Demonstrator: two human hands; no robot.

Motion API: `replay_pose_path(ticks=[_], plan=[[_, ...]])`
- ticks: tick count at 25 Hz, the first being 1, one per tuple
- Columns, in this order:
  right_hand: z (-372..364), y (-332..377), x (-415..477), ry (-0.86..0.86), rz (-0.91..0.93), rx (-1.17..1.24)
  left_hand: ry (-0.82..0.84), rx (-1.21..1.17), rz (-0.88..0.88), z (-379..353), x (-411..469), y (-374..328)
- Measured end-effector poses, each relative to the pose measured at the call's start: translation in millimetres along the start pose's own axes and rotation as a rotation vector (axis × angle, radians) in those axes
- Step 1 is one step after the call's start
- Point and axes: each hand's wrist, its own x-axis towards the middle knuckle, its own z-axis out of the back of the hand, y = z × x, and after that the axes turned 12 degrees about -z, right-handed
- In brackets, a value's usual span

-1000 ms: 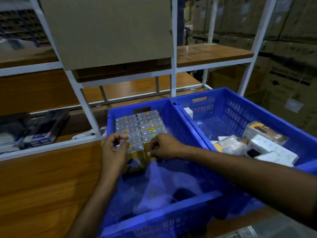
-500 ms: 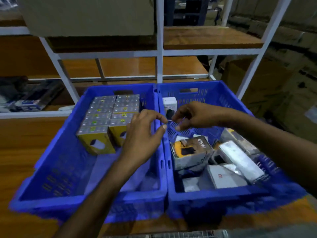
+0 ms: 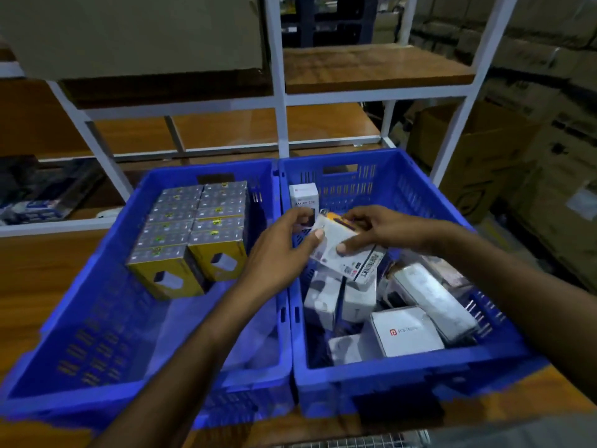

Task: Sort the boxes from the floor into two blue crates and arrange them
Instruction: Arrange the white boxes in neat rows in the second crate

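Two blue crates stand side by side on a wooden shelf. The left crate (image 3: 97, 286) holds yellow boxes (image 3: 193, 227) packed in two neat rows at its far end. The right crate (image 3: 420, 367) holds several white boxes (image 3: 403, 331) lying jumbled, and one white box (image 3: 303, 195) stands upright in its far left corner. Over the right crate, both hands hold a white and yellow box (image 3: 326, 240). My left hand (image 3: 281, 250) grips its left end. My right hand (image 3: 381, 231) grips its top and right side.
White metal rack posts (image 3: 274, 92) rise behind the crates, with wooden shelves (image 3: 371, 66) above. A large cardboard box (image 3: 135, 30) sits on the upper left shelf. Stacked cartons (image 3: 533, 156) fill the right side. Dark packets (image 3: 42, 195) lie on the left shelf.
Both hands left the yellow boxes in the left crate and moved right over the right crate. They have taken hold of a white and yellow box there.
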Motion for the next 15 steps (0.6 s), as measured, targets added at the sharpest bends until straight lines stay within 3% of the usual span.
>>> replay_pose_path(ticks=[3,6,9,12,15], plan=[[16,1,-1,-0.111,0.097,0.145,-0.089,-0.11,0.036,-4,15,-10],[25,9,2,-0.287,0.34,0.084,-0.263,-0.324,0.175,-10,37,-20],[30,9,14,-0.408,0.548,-0.053,-0.258,-0.578,0.367,-16,58,-23],[38,5,18,-0.429,0.536,-0.192,-0.158,-0.731,0.417,-19,62,-20],[43,0,19,-0.322,0.408,-0.049,-0.2,-0.825,0.394,-21,62,-15]])
